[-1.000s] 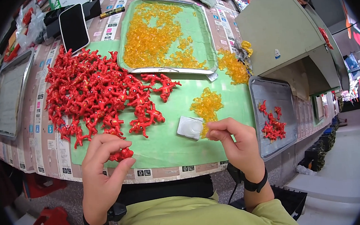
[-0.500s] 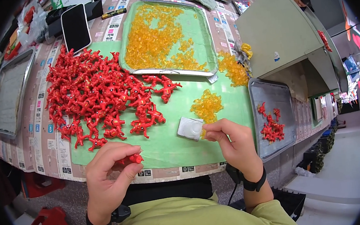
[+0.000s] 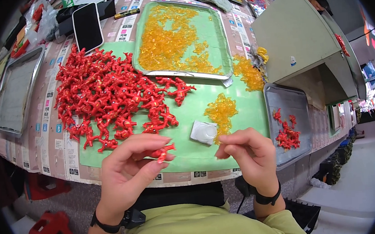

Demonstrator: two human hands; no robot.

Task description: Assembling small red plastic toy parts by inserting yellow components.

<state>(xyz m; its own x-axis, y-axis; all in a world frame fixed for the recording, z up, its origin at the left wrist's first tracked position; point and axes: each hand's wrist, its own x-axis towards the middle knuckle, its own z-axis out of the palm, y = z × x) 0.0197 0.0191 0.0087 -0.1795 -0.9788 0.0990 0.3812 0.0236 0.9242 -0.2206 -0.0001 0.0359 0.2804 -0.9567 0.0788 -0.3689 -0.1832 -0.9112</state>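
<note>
Head cam: red fig. (image 3: 161, 154) is in the L hand (image 3: 127, 172), pinched betw. thumb & fingers, one end poking out to the R, held up over the near edge of the green sheet (image 3: 187, 110). Vs. ~1 s ago, L hand & fig. have come R, so the gap to the R hand (image 3: 254, 158) is smaller; prob. means the fig. is being brought twd the R hand, tho the two are still apart. R hand: thumb & fingertips pressed tog.; can't tell if a small pc is betw. them. Just beyond those tips: white block (image 3: 203, 132) w/ a roundish pale lump on top, & small yellow heap (image 3: 220, 109) next to it. Farther out: big red pile (image 3: 109, 92) to the L, lg. tray (image 3: 183, 72) of yellow pcs behind, grey tray (image 3: 286, 97) w/ a few red figs. far R, phone (image 3: 87, 27) at back L.
</note>
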